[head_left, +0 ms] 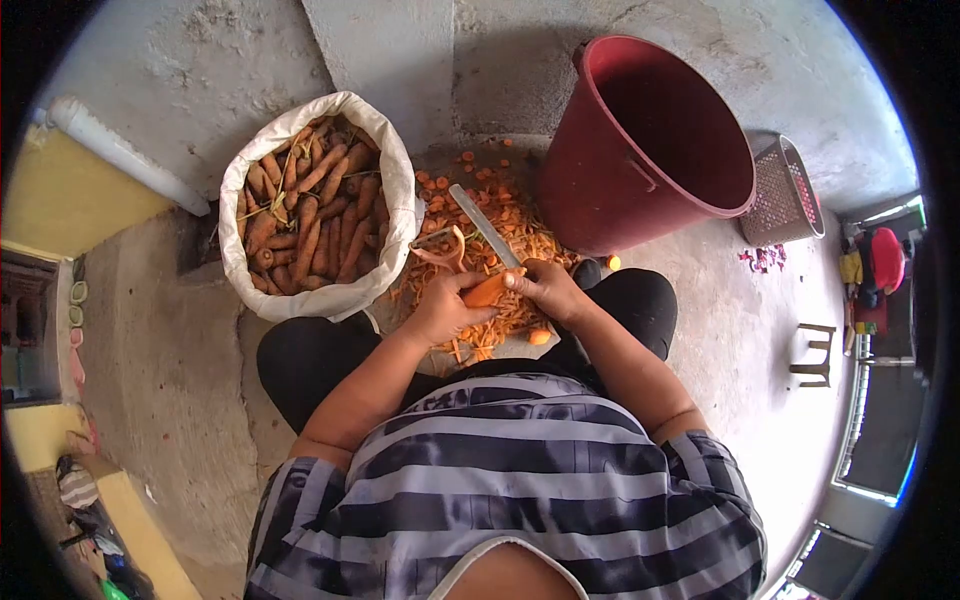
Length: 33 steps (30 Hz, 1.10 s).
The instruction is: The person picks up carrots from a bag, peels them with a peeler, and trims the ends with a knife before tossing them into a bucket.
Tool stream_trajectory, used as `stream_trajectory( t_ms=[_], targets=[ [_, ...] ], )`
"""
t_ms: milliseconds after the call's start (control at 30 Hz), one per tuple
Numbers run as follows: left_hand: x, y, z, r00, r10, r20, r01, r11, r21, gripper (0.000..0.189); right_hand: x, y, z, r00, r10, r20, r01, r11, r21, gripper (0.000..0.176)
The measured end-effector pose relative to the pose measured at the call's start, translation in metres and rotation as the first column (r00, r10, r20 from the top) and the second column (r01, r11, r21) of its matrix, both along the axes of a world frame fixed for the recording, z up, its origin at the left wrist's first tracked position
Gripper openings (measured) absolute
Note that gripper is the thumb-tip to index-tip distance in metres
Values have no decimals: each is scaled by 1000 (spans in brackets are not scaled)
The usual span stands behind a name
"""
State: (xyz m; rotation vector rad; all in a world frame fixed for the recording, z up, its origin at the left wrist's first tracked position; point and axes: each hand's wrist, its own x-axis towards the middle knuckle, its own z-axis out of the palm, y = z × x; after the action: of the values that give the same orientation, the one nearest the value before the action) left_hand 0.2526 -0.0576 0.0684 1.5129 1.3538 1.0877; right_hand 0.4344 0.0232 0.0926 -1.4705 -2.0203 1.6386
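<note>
My left hand [447, 311] is closed around a peeled orange carrot [487, 291] in front of my lap. A peeler [452, 250] with a pinkish-orange frame sticks out just beyond the left fingers; whether they grip it is hidden. My right hand [553, 291] is closed at the carrot's other end and holds a knife [486, 227], its long blade pointing away to the upper left. Beneath both hands lies a heap of carrot peelings [517, 222] with cut carrot ends. One orange carrot piece [540, 336] rests near my lap.
A white sack [393, 165] full of unpeeled carrots [312, 215] stands to the left. At the right is a tall dark red bin [590, 160], with a perforated basket [775, 195] past it. A concrete wall rises behind them.
</note>
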Motion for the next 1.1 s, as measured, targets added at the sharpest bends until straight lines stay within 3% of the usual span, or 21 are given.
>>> stream_trajectory(
  t_ms=[100, 200, 300, 367, 467, 500, 533, 567, 600, 633, 733, 767, 867, 900, 1000, 1100],
  targets=[
    [-1, 1, -3, 997, 31, -74, -26, 998, 56, 36, -3, 0, -12, 1000, -8, 24, 10, 998, -63, 78],
    [1, 3, -8, 992, 70, -109, -63, 996, 65, 35, -6, -3, -16, 998, -50, 33, 50, 999, 9, 70],
    [2, 6, -13, 957, 136, -255, -91, 979, 180, 33, -9, -6, -15, 992, -127, -1, 123, 958, -260, 67],
    [5, 6, -10, 921, 200, -334, -127, 966, 227, 31, -10, -6, -19, 987, -143, 71, 156, 958, -240, 61],
    [1, 11, -24, 914, 190, -359, -244, 963, -111, 27, -6, 6, -35, 975, -88, 205, 103, 993, -59, 56],
    [-4, 14, -18, 948, 135, -289, -231, 914, -332, 33, -5, 8, -39, 965, -61, 257, 57, 998, 23, 55],
    [-6, 16, -28, 966, 257, -15, -234, 853, -466, 36, -5, 5, -36, 967, -63, 248, 9, 976, 216, 54],
    [-7, 17, -46, 887, 394, 241, -189, 787, -588, 38, -4, -1, -31, 969, -64, 238, -38, 916, 400, 53],
    [-9, 18, -56, 718, 530, 452, -103, 723, -684, 41, -4, -5, -23, 971, -64, 229, -80, 818, 569, 52],
    [-11, 17, -37, 651, 556, 517, 55, 645, -763, 40, -9, -9, -14, 959, -59, 279, -94, 858, 505, 58],
    [-7, 15, -26, 478, 468, 743, 216, 757, -616, 36, -20, -29, 12, 936, 92, 340, -269, 811, 520, 65],
    [-1, 12, -15, 467, 528, 709, 141, 748, -649, 35, -23, -33, 6, 935, 98, 341, -286, 778, 560, 69],
    [-5, 7, -15, 455, 495, 740, 198, 754, -626, 31, -31, -38, 13, 950, 163, 267, -296, 745, 597, 68],
    [-7, 8, -12, 429, 482, 764, 280, 734, -619, 28, -34, -40, 13, 941, 150, 302, -321, 672, 667, 67],
    [3, 8, -2, 373, 705, 603, 45, 635, -771, 30, -38, -40, 9, 938, 163, 305, -337, 629, 701, 67],
    [0, 10, -9, 442, 692, 571, 59, 613, -788, 36, -41, -41, 8, 931, 135, 339, -340, 658, 672, 68]
  ],
)
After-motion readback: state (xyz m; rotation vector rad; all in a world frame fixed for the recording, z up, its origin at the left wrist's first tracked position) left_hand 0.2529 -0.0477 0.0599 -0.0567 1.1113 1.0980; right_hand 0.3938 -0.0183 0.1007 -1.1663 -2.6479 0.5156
